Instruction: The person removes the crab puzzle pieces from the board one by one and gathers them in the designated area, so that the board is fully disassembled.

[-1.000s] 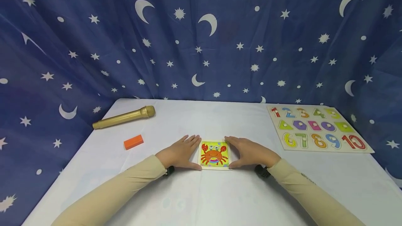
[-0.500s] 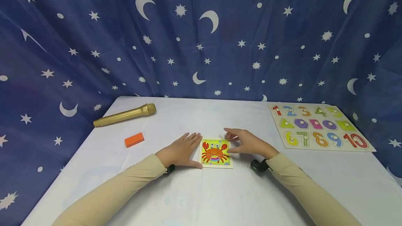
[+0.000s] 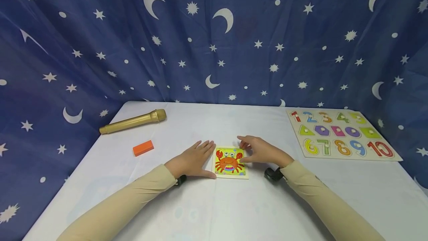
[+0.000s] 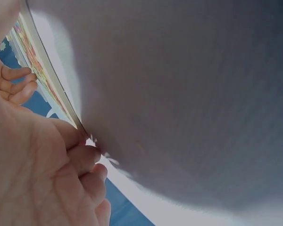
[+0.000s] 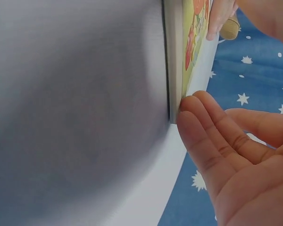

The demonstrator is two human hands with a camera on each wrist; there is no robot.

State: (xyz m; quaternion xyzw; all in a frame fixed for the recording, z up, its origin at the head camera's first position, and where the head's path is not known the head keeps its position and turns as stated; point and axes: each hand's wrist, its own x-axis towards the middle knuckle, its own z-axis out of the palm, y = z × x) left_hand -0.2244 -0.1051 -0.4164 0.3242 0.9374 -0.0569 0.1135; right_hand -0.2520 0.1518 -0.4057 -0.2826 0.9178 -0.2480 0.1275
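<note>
A small square crab picture board (image 3: 229, 172) lies flat on the white table. My left hand (image 3: 191, 162) rests along its left edge, fingers stretched forward and thumb by the near left corner. In the left wrist view, this hand's fingertips (image 4: 85, 157) are against the board's rim. My right hand (image 3: 267, 153) is at the board's right side, its thumb over the crab's right part and its index finger extended beyond the far right corner. The right wrist view has the fingers (image 5: 195, 136) loosely bent beside the board's corner (image 5: 174, 113); nothing is gripped.
A gold toy microphone (image 3: 133, 122) lies at the far left, with an orange block (image 3: 143, 148) nearer. On the right is a wooden number and shape peg puzzle (image 3: 337, 133). A blue star-and-moon curtain (image 3: 187, 40) hangs behind the white table (image 3: 214, 211).
My right hand has lifted from the board's right edge, its fingers bending and its thumb moving forward over the picture. The left hand has stayed in place. The head view has shifted slightly.
</note>
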